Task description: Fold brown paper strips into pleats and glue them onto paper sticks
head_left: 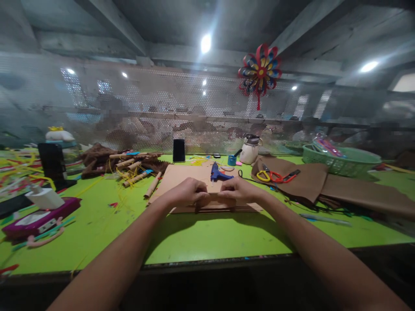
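Forearms [129, 242] extended; brown card [213, 196] between hands [187, 190].

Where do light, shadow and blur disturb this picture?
Head view: the middle lamp flares into bluish streaks; soft shadows lie on the table between the forearms; behind the mesh, everything is blurred; the side edges look stretched.

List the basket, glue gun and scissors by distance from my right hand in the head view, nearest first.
1. Glue gun: just beyond the right hand, slightly to its left.
2. Scissors: off to the hand's right.
3. Basket: farther right, beyond the scissors.
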Available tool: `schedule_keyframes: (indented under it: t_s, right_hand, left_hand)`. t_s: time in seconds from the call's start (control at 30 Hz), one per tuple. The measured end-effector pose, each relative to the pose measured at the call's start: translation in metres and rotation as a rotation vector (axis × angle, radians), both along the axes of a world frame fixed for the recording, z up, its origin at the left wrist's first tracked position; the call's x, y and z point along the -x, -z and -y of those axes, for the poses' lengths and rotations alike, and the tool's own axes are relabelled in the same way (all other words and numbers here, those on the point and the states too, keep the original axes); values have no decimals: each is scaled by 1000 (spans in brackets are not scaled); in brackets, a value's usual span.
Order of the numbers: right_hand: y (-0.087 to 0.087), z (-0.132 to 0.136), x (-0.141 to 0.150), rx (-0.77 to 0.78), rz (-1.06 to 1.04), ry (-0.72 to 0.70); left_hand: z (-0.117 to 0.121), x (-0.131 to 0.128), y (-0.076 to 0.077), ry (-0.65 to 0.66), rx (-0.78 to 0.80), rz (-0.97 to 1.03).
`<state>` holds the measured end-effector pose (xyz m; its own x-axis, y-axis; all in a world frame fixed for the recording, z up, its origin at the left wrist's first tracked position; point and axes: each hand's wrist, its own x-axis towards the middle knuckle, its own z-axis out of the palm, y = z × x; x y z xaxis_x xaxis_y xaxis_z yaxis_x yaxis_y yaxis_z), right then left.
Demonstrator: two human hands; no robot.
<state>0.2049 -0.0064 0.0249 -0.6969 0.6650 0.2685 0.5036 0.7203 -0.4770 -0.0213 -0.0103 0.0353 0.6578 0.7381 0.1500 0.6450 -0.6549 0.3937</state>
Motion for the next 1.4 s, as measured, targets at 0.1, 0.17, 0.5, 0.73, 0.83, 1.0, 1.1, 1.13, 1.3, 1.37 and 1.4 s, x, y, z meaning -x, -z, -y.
schedule_keyframes:
  t_s: [0.1, 0.17, 0.5, 0.73, 0.83, 1.0, 1.1, 1.13, 1.3, 1.37, 1.4]
  right_hand:
    - [-1, 0, -1, 72, -29, 6]
    - [-2, 0, -2, 142, -44, -5]
    - [4, -14, -24, 536, -358, -94]
    - [-18, 16, -8, 431, -468, -350]
    - [-24, 31, 1, 385, -364, -528]
    - [-21, 38, 9, 374, -443, -504]
    - [-15, 36, 13, 492, -479, -455]
    - [-13, 35, 14, 526, -497, -419]
    - [-4, 19, 12, 549, -521, -186]
    - [-2, 13, 10, 559, -403, -126]
    - [-1, 10, 9, 538, -339, -94]
  left_hand:
    - [-4, 3, 2, 3, 70, 37]
    - [-6, 5, 2, -1, 113, 62]
    - [-4, 20, -8, 181, 429, 290]
    - [4, 13, 1, 290, 765, 535]
    - [9, 2, 7, 367, 907, 527]
    - [15, -9, 13, 402, 1001, 547]
    - [18, -15, 17, 416, 1043, 541]
    - [18, -17, 19, 396, 1039, 568]
    - [2, -8, 23, 5, 885, 749]
    - [-9, 0, 20, -177, 694, 836]
    - [-13, 3, 19, -187, 627, 850]
